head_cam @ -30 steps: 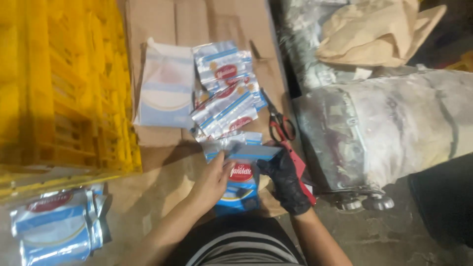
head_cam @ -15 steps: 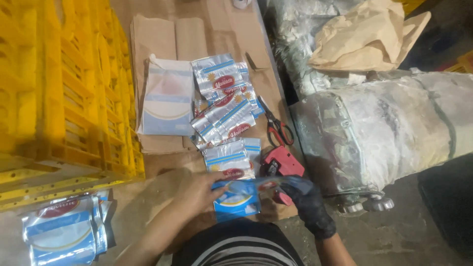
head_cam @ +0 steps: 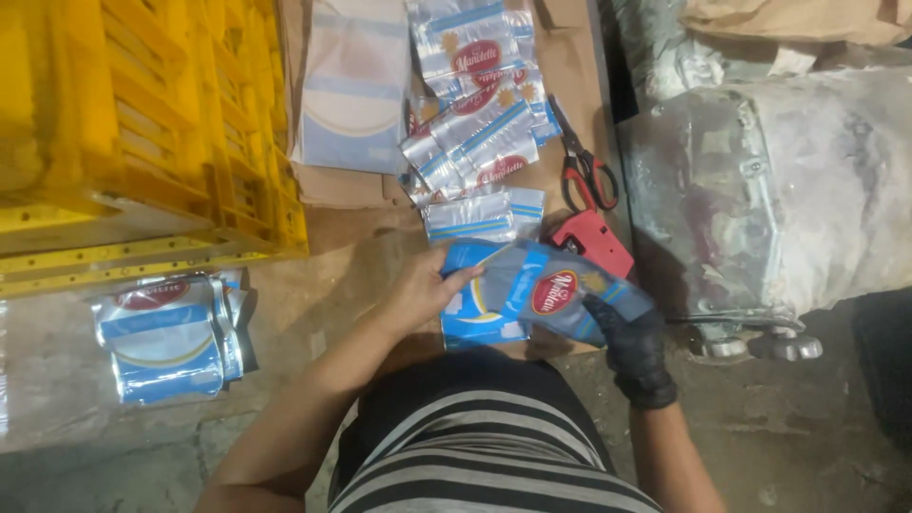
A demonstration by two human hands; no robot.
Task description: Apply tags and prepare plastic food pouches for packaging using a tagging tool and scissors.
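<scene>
My bare left hand [head_cam: 418, 290] grips the left edge of a blue and silver plastic pouch [head_cam: 546, 290] with a red oval mark. My right hand [head_cam: 632, 347], in a black glove, holds the same pouch from its lower right corner. Under it lies another blue pouch [head_cam: 480, 328] on the brown cardboard [head_cam: 356, 247]. Just beyond my hands sits a small stack of the same pouches [head_cam: 480, 214], with a looser pile of pouches [head_cam: 475, 104] further away.
Red-handled scissors [head_cam: 584, 171] and a red hand tool [head_cam: 594, 242] lie right of the pouches. Yellow plastic crates [head_cam: 133, 133] stand at the left. More pouches [head_cam: 166, 332] lie at lower left. A large wrapped bundle [head_cam: 769, 190] fills the right. A flat blue-white bag [head_cam: 351, 90] lies further back.
Both hands have lifted one pouch off the stack and turned it, so it now lies slanted between them. The view has shifted closer to the cardboard.
</scene>
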